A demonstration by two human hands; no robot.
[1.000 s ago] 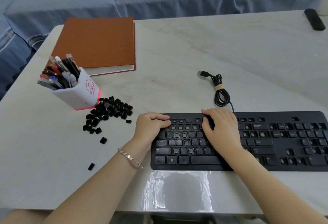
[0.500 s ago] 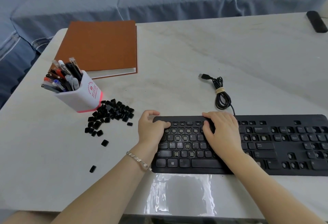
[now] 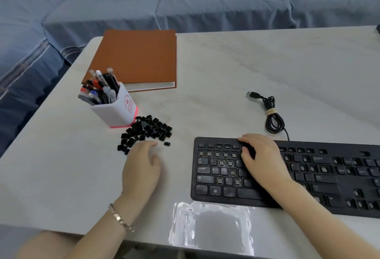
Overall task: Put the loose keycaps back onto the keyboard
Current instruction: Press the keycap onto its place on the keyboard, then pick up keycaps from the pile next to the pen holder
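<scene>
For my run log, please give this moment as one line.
left hand: open, at edge of keycap pile | right hand: rests on keyboard, upper rows | several key seats bare

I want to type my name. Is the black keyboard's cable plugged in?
Unplugged. The black USB plug lies bare on the white marble table, joined to nothing.

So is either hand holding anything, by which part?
Left hand holds nothing, open beside the keycap pile. Right hand curls onto the keyboard; any keycap beneath is hidden.
</scene>
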